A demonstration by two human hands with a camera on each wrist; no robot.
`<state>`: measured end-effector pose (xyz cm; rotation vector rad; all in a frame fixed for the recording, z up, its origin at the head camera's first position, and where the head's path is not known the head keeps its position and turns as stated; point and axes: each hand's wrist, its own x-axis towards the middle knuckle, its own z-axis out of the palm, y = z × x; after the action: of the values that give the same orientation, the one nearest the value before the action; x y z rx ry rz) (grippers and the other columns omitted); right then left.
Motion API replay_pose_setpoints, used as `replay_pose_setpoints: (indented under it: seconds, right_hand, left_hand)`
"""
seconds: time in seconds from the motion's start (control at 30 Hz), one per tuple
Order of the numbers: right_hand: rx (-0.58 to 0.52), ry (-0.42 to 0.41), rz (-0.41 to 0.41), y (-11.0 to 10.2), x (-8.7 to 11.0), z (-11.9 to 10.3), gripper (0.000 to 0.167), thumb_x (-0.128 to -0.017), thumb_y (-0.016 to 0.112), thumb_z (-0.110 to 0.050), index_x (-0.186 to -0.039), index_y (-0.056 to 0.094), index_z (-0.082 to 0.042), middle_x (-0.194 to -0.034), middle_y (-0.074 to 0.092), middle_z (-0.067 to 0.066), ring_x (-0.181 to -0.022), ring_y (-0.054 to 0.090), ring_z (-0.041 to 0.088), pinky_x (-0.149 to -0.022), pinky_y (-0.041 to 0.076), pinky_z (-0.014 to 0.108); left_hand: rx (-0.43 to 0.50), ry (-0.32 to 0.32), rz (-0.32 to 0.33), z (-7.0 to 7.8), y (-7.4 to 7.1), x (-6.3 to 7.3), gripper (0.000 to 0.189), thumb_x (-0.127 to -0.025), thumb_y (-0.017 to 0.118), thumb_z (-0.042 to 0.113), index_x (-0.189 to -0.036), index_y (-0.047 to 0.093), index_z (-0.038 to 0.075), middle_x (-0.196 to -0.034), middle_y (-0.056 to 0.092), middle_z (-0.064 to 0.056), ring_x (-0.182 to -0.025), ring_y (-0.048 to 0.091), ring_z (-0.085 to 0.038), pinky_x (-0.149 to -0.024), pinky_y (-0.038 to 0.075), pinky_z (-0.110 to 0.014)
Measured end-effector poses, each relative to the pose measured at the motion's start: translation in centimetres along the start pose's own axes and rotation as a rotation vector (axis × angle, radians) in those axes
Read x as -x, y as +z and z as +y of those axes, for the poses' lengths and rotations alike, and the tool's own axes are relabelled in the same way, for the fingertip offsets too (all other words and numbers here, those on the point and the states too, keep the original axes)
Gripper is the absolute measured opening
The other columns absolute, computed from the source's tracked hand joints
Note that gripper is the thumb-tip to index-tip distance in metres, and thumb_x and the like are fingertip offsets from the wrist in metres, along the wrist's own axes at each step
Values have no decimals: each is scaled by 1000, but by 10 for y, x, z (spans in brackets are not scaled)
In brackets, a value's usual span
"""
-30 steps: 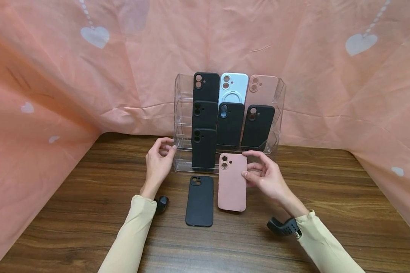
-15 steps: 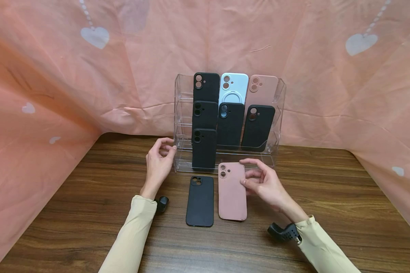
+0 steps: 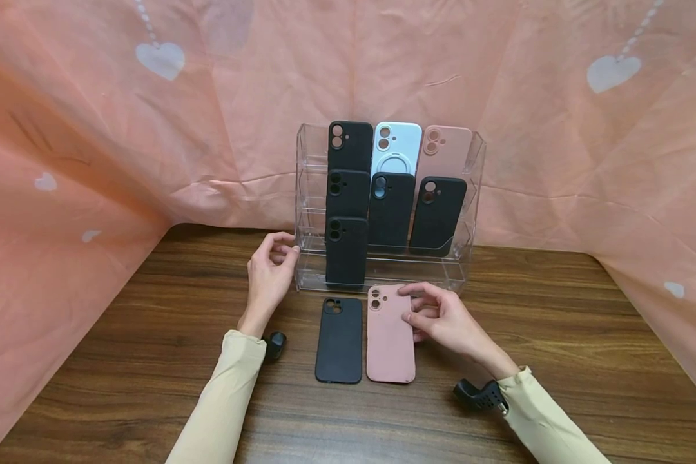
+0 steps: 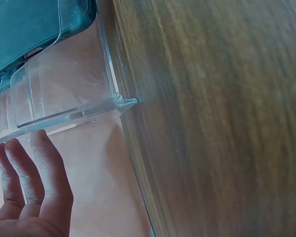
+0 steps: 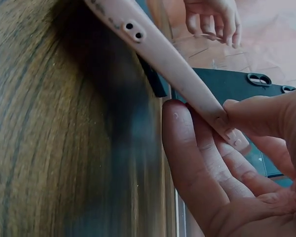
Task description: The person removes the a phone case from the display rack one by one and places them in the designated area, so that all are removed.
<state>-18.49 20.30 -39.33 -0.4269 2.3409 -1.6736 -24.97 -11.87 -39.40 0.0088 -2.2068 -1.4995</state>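
In the head view, my right hand holds a pink phone case by its upper right edge. The case leans low over the table, right of a black phone case that lies flat. Up close in the right wrist view, thumb and fingers pinch the corner of the pink case. My left hand holds the left side edge of a clear acrylic display stand. Its fingertips touch the side panel in the left wrist view; the thumb is mostly cut off there.
On the stand's tiers stand several black phone cases, a white case with a ring and another pink case. Pink cloth hangs behind and at both sides. Brown wood tabletop surrounds everything.
My right hand has brought the pink case down and toward me, away from the stand's lowest tier, to beside the flat black case. The left hand has stayed at the stand.
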Motion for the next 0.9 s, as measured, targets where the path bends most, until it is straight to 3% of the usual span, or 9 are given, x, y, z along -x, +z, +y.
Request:
replay_pose_setpoints:
  seconds: [0.3, 0.9]
  right_hand:
    - [11, 18, -49, 1, -1, 3, 42, -93, 71, -2, -133, 58, -2, -102, 68, 21, -75, 70, 13, -64, 64, 42]
    - [31, 58, -118, 2, -1, 9, 46, -94, 71, -5, -137, 56, 3, -111, 65, 27, -76, 69, 14, -65, 64, 40]
  left_hand:
    - [2, -4, 0, 1, 0, -1, 18, -94, 71, 18, -111, 70, 15, -92, 72, -9, -78, 67, -17, -69, 50, -24]
    - [-5, -9, 1, 2, 0, 1, 19, -93, 70, 17, -112, 70, 15, -93, 73, -10, -77, 68, -20, -70, 50, -26]
